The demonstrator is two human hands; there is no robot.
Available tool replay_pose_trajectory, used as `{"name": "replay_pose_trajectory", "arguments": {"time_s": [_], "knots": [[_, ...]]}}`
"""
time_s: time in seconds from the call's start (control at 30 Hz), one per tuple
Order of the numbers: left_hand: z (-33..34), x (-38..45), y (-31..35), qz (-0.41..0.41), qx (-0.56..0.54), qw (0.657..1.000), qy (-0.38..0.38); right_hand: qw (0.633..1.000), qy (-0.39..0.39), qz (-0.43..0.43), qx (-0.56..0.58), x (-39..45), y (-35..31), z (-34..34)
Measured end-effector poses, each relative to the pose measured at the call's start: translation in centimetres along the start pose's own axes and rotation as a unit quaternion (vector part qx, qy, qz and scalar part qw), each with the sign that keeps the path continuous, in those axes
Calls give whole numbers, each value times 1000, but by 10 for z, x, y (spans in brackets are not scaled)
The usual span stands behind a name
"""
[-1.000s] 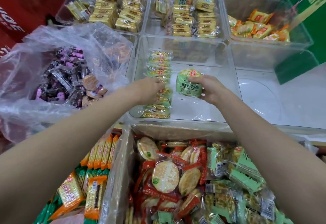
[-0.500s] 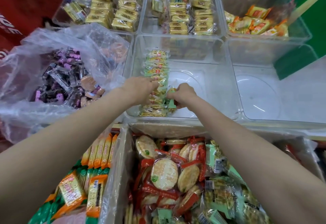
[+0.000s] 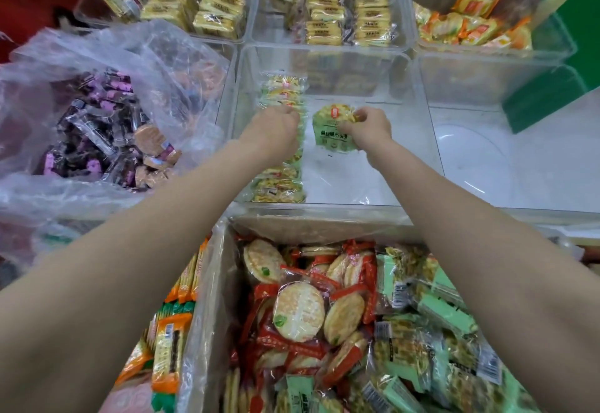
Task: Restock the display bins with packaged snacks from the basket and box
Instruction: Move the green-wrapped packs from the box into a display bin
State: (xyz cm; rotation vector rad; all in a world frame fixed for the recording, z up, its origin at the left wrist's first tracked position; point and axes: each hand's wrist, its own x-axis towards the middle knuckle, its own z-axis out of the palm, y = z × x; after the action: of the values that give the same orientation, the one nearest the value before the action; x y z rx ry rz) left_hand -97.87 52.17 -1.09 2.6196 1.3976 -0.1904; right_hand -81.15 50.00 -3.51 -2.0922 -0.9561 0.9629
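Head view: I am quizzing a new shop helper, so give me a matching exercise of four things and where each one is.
Things:
1. green snack pack
2. row of green packs
3. orange packs
4. purple packs

Places:
A. far right bin
B. clear plastic bag
C. held by the right hand
D. under the left hand

Pairs: 1-C, 2-D, 3-A, 4-B
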Motion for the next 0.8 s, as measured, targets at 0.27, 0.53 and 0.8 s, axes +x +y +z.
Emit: {"name": "replay_pose_trajectory", "arguments": {"time_s": [0.27, 0.53, 0.8], "knots": [[25, 32, -12, -22, -21, 999, -31, 993, 82, 21, 84, 57, 2, 32], [47, 39, 2, -55, 44, 997, -6, 989, 21, 56, 132, 96, 7, 59], [35, 37, 6, -73, 26, 997, -20, 986, -9, 93, 137, 73, 15, 54]]}}
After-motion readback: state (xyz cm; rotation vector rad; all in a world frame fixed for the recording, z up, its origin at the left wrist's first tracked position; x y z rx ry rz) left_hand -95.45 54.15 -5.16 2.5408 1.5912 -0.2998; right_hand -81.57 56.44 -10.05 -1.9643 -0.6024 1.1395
